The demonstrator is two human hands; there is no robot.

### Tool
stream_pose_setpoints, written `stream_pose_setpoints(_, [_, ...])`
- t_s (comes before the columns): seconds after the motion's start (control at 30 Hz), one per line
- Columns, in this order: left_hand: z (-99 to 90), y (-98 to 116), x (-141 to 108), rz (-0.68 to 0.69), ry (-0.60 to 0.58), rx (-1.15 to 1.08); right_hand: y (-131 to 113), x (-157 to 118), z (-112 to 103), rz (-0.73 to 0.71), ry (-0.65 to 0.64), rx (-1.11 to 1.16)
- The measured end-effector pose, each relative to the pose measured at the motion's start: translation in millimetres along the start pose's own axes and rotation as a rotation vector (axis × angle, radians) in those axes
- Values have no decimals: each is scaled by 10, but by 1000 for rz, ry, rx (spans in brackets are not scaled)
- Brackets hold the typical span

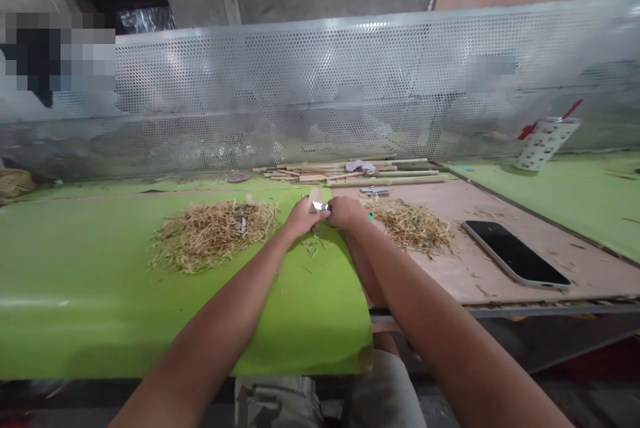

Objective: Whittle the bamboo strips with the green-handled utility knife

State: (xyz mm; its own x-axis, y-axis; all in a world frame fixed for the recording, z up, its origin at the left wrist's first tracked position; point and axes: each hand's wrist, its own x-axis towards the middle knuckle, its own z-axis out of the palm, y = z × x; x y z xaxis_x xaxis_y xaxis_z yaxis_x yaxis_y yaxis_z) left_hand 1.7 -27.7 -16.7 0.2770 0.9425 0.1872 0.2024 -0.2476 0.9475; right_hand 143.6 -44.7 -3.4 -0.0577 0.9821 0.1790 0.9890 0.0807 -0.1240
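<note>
Both hands are close together over the green sheet [300,295] near the middle. My left hand [300,217] is closed round a small pale flat piece [315,199] that sticks up past the fingers. My right hand [347,213] is closed on a knife, whose short shiny blade [320,207] points left across the pale piece. A heap of thin tan shavings [215,235] lies left of my left hand, and another heap [413,226] lies right of my right hand. A few shavings lie just below the hands.
Behind the hands lie several pale sticks [387,180] along a perforated metal screen [300,88]. At the right are a phone [515,253] on the pinkish board [480,198] and a patterned tumbler [547,143] with a red straw. A basket edge [15,183] shows far left.
</note>
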Motion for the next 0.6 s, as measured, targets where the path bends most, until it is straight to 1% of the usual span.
stream_pose_setpoints(0.1, [-9,28,-27,0,-49,181,-29,5,3,-4,3,-38])
stream_pose_setpoints(0.13, [-14,41,-37,-1,-42,204,-39,8,2,3,11,-49])
stream_pose_setpoints(0.37, [-24,79,-41,-31,26,262,-114,-9,-8,49,43,-51])
stream_pose_setpoints(0.6, [4,60,-48,-42,94,271,-198,-36,21,160,92,39])
